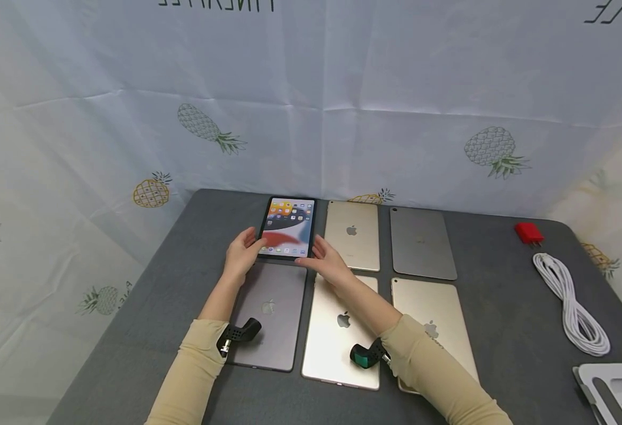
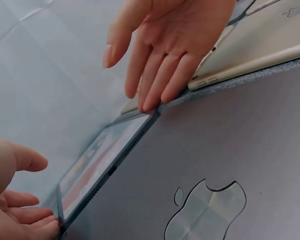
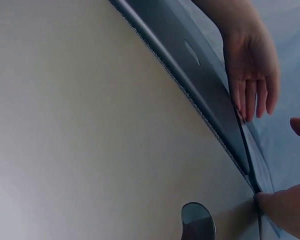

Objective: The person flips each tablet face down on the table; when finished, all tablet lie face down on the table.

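A tablet (image 1: 288, 224) with a lit home screen and dark frame lies face up at the back left of the table. My left hand (image 1: 240, 255) is at its left edge, fingertips against the side near the lower corner. On the opposite side, my right hand (image 1: 331, 263) has its fingers along the right edge, thumb held apart. From the left wrist view, the fingers of the right hand (image 2: 165, 55) look straight, touching the corner of the tablet (image 2: 97, 167). Directly in front lies a grey tablet (image 1: 274, 316), back up.
Gold tablets (image 1: 354, 233) (image 1: 323, 348) (image 1: 449, 319) and another grey tablet (image 1: 422, 245) lie back up in rows, the front ones under my right forearm. Along the right are a red charger plug (image 1: 527, 232), a coiled white cable (image 1: 568, 295) and a white stand (image 1: 616, 383). A pineapple-print curtain (image 1: 289, 71) hangs behind.
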A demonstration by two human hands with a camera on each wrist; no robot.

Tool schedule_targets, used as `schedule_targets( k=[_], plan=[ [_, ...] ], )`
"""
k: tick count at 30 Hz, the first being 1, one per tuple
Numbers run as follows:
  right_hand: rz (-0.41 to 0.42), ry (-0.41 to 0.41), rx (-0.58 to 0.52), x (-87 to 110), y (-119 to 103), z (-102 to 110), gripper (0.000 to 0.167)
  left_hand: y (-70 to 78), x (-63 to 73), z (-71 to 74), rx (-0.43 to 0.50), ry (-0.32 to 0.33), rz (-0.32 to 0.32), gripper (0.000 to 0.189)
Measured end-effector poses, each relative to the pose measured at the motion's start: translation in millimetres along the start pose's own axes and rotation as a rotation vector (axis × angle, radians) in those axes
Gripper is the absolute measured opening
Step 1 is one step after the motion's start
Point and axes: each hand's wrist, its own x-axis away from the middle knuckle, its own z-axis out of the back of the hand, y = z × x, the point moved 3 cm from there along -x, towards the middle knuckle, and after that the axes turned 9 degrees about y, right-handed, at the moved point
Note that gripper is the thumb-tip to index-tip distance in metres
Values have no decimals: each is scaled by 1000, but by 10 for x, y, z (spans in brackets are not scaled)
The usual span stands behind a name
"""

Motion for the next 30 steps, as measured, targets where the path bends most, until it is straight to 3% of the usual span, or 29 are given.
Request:
schedule_targets(
  k=[15, 30],
  plan=[
    [-133, 52, -316, -8, -48, -51, 83, 7, 19, -36, -35, 5, -27, 54],
    [-152, 113, -442, -21, -80, -54, 75, -15, -1, -39, -70, 48, -25, 48]
  ],
)
